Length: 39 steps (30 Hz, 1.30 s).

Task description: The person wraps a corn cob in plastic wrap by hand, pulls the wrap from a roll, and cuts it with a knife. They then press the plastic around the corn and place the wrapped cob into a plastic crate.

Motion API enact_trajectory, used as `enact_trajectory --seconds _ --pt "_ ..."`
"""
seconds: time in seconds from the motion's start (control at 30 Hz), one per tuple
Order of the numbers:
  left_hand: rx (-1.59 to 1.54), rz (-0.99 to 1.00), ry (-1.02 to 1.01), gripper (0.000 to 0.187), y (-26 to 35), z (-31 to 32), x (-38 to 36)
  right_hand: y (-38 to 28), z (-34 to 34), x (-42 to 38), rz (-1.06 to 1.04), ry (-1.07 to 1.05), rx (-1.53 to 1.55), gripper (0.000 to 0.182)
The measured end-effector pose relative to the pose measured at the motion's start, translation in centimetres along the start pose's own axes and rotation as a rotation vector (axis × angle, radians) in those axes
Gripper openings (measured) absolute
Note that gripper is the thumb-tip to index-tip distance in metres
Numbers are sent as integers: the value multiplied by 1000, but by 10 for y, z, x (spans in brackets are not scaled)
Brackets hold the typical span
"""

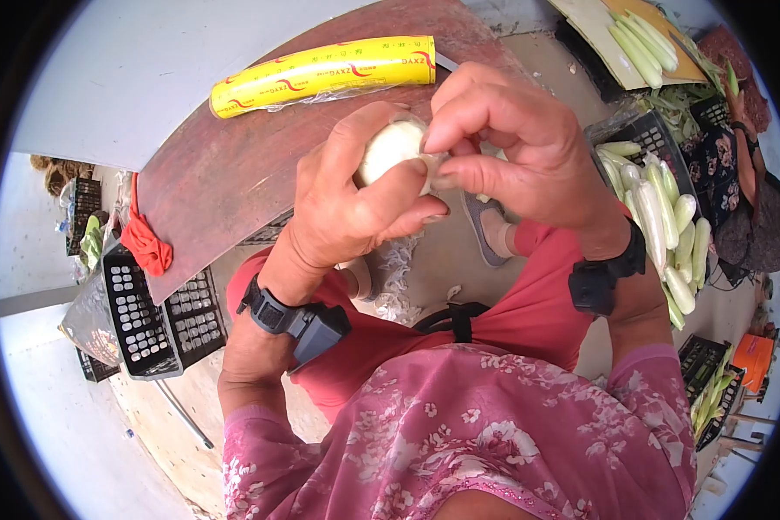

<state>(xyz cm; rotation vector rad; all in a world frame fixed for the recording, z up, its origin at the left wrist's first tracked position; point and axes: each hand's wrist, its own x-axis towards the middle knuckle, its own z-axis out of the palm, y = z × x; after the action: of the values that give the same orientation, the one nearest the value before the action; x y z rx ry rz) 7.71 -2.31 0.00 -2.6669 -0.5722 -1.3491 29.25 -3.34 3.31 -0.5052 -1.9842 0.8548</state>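
Observation:
Wrapped in my left hand [355, 186] is a pale, whitish round vegetable end [393, 154], seen end-on, with clear film around it. The fingers of my right hand [503, 143] pinch the film at its right side, thumb and forefinger together. Both hands are raised over the near edge of a worn reddish table [225, 182]. Beyond them on the table lies a yellow roll of cling film [321, 74] with red and dark print, a loose clear flap along its lower edge.
A black crate of pale green squashes [667, 217] stands at the right, with more squashes [641, 48] on a board above it. A person in dark floral clothing [721, 165] is at the far right. Red cloth [147, 243] hangs at the table's left corner, above black crates [139, 312].

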Motion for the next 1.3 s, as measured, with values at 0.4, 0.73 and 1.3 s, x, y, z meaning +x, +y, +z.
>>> enact_trajectory --seconds 0.4,0.73,1.3 --pt "-239 -281 -23 59 3 1 -3 11 8 2 25 175 48 8" --pt "-289 -323 -39 53 6 6 3 12 33 3 374 317 346 47" --pt "-1211 -955 71 48 10 11 11 25 15 13 451 101 886 80"
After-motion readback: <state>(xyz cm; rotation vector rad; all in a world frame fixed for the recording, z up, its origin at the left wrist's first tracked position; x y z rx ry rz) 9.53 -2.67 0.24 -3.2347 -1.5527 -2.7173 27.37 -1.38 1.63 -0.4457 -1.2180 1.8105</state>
